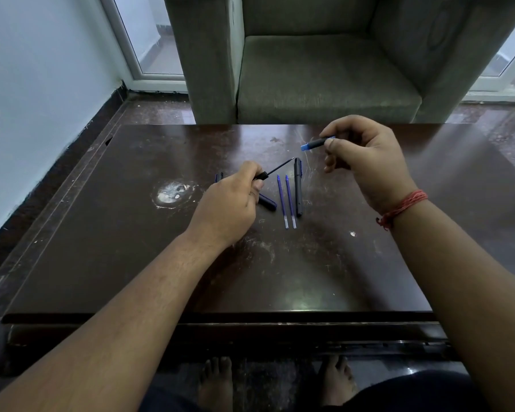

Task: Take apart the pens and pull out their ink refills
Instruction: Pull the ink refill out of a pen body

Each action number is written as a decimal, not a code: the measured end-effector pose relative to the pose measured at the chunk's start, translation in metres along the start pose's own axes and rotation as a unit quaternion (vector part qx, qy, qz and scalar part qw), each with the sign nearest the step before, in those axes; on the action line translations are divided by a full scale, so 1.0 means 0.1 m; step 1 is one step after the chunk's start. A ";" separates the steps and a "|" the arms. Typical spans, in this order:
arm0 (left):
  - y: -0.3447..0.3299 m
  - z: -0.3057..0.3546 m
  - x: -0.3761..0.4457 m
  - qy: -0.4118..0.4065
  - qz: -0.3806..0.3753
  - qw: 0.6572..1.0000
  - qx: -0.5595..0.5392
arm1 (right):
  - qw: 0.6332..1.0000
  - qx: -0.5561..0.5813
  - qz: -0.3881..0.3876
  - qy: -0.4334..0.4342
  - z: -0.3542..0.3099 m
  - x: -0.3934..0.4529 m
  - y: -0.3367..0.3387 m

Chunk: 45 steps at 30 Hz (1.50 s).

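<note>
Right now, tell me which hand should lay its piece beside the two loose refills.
Left, probably. The left hand holds the exposed refill low, close to the two loose refills; the right hand pinches the pen piece higher and farther back.

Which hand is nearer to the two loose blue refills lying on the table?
Left. The left hand sits just beside the two blue refills, low over the table to their left. The right hand is raised farther off, up and to their right.
</note>
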<state>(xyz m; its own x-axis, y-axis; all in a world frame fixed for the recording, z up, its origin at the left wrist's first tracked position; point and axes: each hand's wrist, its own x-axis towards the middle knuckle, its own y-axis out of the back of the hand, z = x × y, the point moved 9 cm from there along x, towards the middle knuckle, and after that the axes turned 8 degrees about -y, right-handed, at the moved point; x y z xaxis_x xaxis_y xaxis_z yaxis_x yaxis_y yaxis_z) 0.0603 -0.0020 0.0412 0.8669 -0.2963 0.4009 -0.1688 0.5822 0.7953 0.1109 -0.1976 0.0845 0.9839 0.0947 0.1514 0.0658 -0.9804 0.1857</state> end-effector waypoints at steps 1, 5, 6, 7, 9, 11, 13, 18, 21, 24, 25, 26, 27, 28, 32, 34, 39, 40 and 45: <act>0.00 0.00 0.00 0.000 0.000 1.000 0.000 | 1.000 -0.009 0.009 -0.002 0.01 0.01 0.02; -0.01 0.00 0.00 0.002 0.000 1.000 0.003 | 0.998 -0.057 0.002 0.004 0.00 0.00 -0.02; -0.01 0.00 0.00 0.001 -0.001 1.000 0.004 | 0.998 -0.065 0.002 0.007 0.00 -0.01 -0.04; -0.01 0.00 0.00 0.001 -0.001 1.000 0.005 | 0.998 -0.070 0.002 0.008 -0.01 -0.01 -0.04; -0.01 0.01 0.00 0.001 -0.001 1.000 0.005 | 0.997 -0.078 0.003 0.007 -0.01 -0.01 -0.04; -0.01 0.01 0.00 0.000 -0.002 1.000 0.006 | 0.996 -0.086 0.001 0.008 -0.01 -0.01 -0.04; -0.02 0.01 0.00 0.000 -0.004 1.000 0.009 | 0.996 -0.091 -0.002 0.009 -0.01 -0.02 -0.05; -0.01 0.03 0.00 0.000 -0.006 1.000 0.008 | 0.996 -0.092 -0.013 0.006 0.00 -0.02 -0.10; -0.01 0.04 0.01 -0.002 -0.004 1.000 0.010 | 0.995 -0.095 -0.027 0.004 0.02 -0.02 -0.15; -0.01 0.06 0.01 -0.005 -0.003 1.000 0.011 | 0.993 -0.107 -0.047 0.008 0.02 -0.04 -0.24; -0.02 0.07 0.01 -0.007 -0.004 1.000 0.011 | 0.992 -0.112 -0.057 0.009 0.02 -0.05 -0.28; -0.02 0.08 0.01 -0.008 -0.006 1.000 0.012 | 0.991 -0.115 -0.066 0.010 0.03 -0.06 -0.33; -0.03 0.08 0.02 -0.009 -0.009 1.000 0.013 | 0.990 -0.119 -0.075 0.011 0.03 -0.07 -0.36; -0.03 0.08 0.02 -0.009 -0.010 1.000 0.013 | 0.989 -0.124 -0.082 0.012 0.03 -0.08 -0.40; -0.02 0.07 0.01 -0.008 -0.005 1.000 0.011 | 0.988 -0.118 -0.096 0.009 0.05 -0.09 -0.44; -0.02 0.07 0.01 -0.007 -0.005 1.000 0.010 | 0.989 -0.106 -0.102 0.004 0.06 -0.09 -0.44; -0.04 0.07 0.01 -0.004 -0.012 1.000 0.002 | 0.989 -0.089 -0.117 0.001 0.09 -0.10 -0.51; -0.04 0.07 0.00 -0.004 -0.012 1.000 0.003 | 0.989 -0.096 -0.114 -0.001 0.09 -0.10 -0.51; -0.07 0.06 -0.01 -0.009 -0.016 1.000 0.012 | 0.958 -0.281 -0.063 0.004 0.10 -0.11 -0.53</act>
<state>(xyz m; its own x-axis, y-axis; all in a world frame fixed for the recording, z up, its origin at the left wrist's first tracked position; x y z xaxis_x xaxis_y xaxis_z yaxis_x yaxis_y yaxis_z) 0.0579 -0.0102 0.0381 0.8630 -0.3283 0.3839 -0.1529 0.5546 0.8179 0.0984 -0.1486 0.0629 0.9727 0.2090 0.1006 0.0815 -0.7141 0.6953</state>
